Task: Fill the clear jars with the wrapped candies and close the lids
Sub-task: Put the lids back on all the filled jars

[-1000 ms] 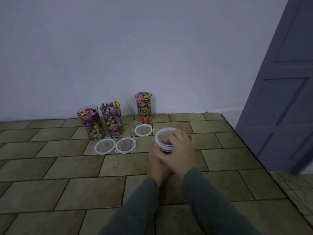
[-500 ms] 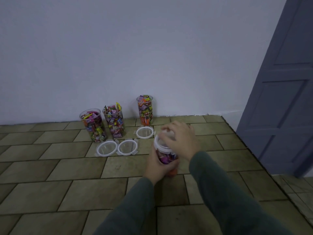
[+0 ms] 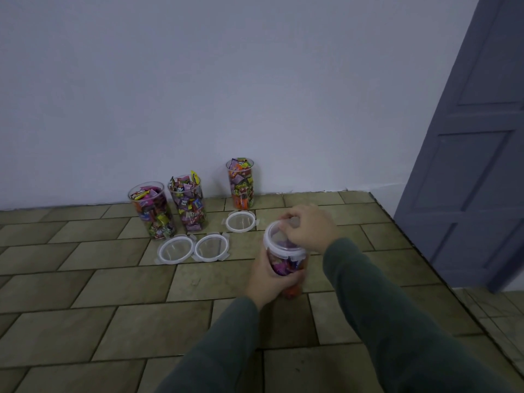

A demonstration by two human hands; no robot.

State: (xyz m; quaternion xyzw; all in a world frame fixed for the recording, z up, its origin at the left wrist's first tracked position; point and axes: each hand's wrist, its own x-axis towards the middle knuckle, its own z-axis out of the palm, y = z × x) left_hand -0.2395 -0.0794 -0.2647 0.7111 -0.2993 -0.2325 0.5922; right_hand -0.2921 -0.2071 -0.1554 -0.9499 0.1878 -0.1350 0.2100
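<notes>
Head view looks down on our two hands meeting at one candy-filled jar point(image 3: 285, 266) standing on the tiled floor point(image 3: 113, 321). Our left hand point(image 3: 268, 282) wraps around the jar's side, gripping it. Our right hand point(image 3: 307, 229) lies on the white-rimmed lid point(image 3: 279, 241) that sits on the jar's mouth, fingers curled over its far edge. Beyond and left of our hands, three uncovered jars of candies point(image 3: 185, 204) stand near the wall point(image 3: 226, 95), with three loose lids point(image 3: 211, 246) on the floor before them.
</notes>
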